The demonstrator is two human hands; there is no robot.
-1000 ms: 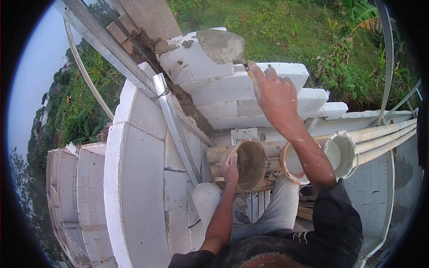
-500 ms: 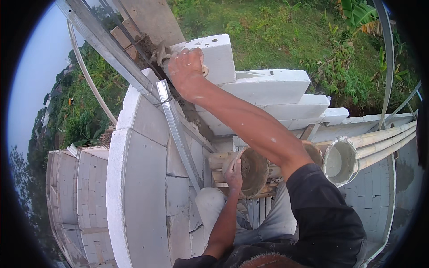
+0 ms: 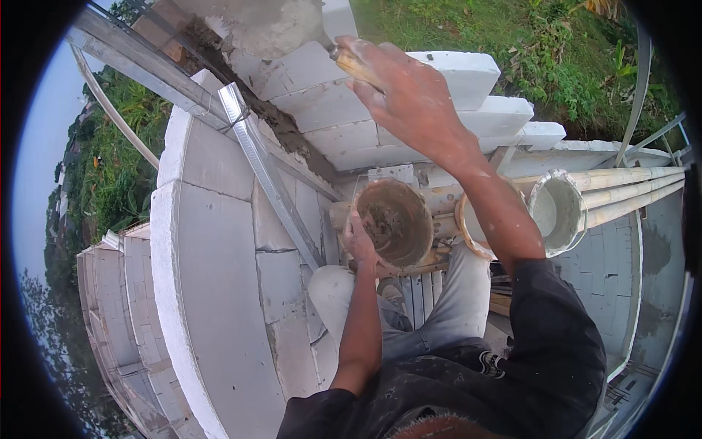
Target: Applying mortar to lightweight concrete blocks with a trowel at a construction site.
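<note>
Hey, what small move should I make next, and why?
I'd probably smooth the rough mortar in the corner with the trowel: your right hand grips its wooden handle, the blade looks close to that corner, and your left hand is at the bucket.

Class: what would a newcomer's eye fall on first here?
First comes the right hand at upper centre, gripping a wooden-handled trowel over the stepped white block wall. Next is the mortar-smeared bucket near the centre, the left hand on its left side.
</note>
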